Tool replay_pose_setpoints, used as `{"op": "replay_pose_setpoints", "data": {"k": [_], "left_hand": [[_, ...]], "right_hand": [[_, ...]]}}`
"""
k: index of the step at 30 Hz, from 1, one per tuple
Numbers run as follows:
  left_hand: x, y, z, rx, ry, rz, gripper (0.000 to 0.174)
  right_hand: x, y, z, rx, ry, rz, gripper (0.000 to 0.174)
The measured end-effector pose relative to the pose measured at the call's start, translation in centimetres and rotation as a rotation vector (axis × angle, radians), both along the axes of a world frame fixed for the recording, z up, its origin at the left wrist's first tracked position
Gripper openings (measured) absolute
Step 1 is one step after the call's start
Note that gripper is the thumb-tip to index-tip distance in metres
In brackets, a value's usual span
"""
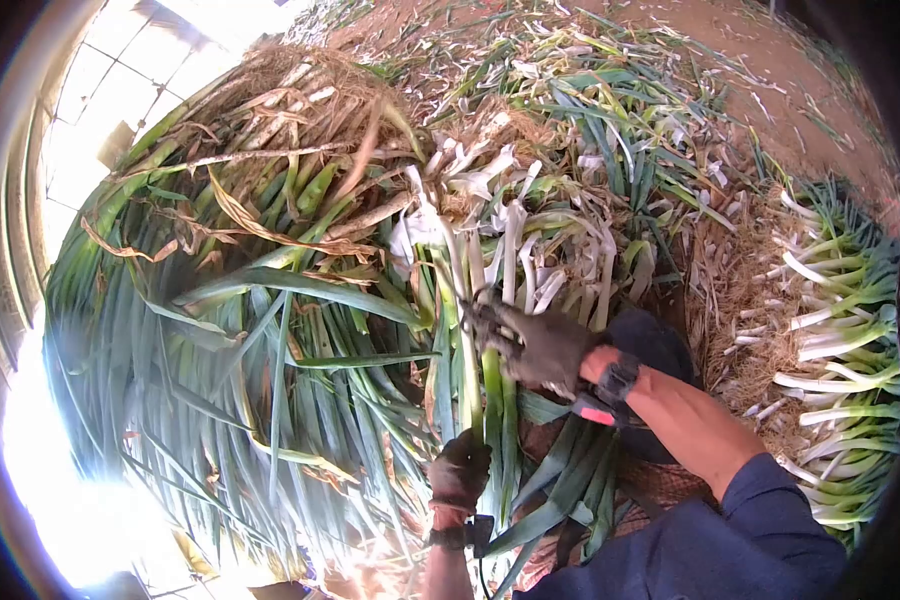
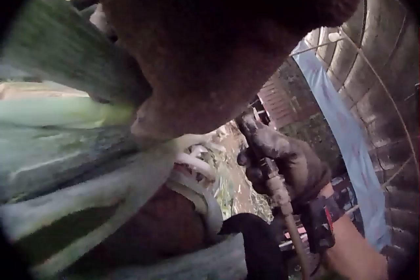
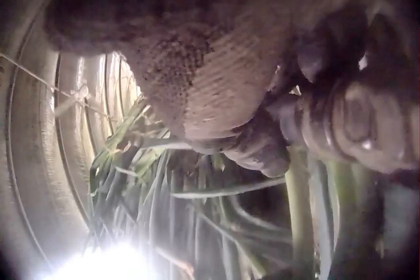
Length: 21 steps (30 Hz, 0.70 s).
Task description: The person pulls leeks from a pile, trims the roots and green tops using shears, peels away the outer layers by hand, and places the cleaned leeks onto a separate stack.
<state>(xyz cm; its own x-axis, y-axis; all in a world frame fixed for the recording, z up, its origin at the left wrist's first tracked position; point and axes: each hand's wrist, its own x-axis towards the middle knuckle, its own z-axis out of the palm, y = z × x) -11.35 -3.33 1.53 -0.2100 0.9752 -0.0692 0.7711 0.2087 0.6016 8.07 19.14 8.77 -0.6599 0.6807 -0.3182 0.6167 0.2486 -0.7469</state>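
Observation:
In the head view my gloved left hand [image 1: 460,467] grips a leek [image 1: 469,385] by its green leaves, low in the middle. Its pale stalk points up and away from me, with a blurred white patch of loose skin near the top. My gloved right hand [image 1: 542,346] is just right of the stalk, fingers curled round a metal nozzle [image 2: 278,189] with a hose running down from it, clearest in the left wrist view. The nozzle's ringed fitting [image 3: 357,122] fills the right side of the right wrist view. Part of the left hand's grip is hidden by the glove.
A big heap of untrimmed leeks [image 1: 230,340], roots at the far end, stands on the left. Stripped leeks [image 1: 840,335] lie in a row at right. Peelings [image 1: 610,100] cover the ground ahead. A ribbed wall [image 3: 39,162] curves up on one side.

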Motion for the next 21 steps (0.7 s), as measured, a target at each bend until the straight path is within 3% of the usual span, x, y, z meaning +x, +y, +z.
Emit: {"op": "replay_pose_setpoints", "data": {"k": [2,4,8,10,12,14,16,18,21], "left_hand": [[0.6,-0.8,-0.7,-0.041,-0.035,-0.025,0.022],[1.1,-1.3,-0.5,-0.097,0.198,-0.197,0.026],[2.7,-0.1,6.7,-0.17,0.1,-0.244,0.041],[-1.8,1.5,7.1,0.037,0.208,-0.18,0.043],[-5.4,5.9,12.2,0.221,0.682,-0.027,0.043],[-7.7,11.0,16.9,0.347,0.879,0.174,0.045],[-12.4,15.1,17.8,0.431,1.077,0.193,0.045],[-11.9,17.6,19.6,0.503,1.13,0.162,0.045],[-11.1,22.4,21.6,0.567,1.145,0.051,0.045]], "right_hand": [[0.8,-2.0,-1.5,-0.01,0.038,0.041,0.084],[1.7,-2.4,-1.7,-0.051,0.05,0.016,0.087],[3.3,-1.5,-1.1,-0.057,0.015,-0.234,0.093],[3.4,-1.7,-1.6,-0.032,0.012,-0.275,0.092],[3.6,-2.5,-0.1,-0.099,-0.038,-0.227,0.092],[2.9,-4.6,-2.6,0.118,0.054,-0.132,0.077],[2.4,-5.6,-4.0,0.326,0.17,-0.08,0.066],[1.7,-6.0,-3.8,0.31,0.195,-0.179,0.063],[1.8,-6.0,-3.5,0.038,0.3,-0.059,0.077]]}}
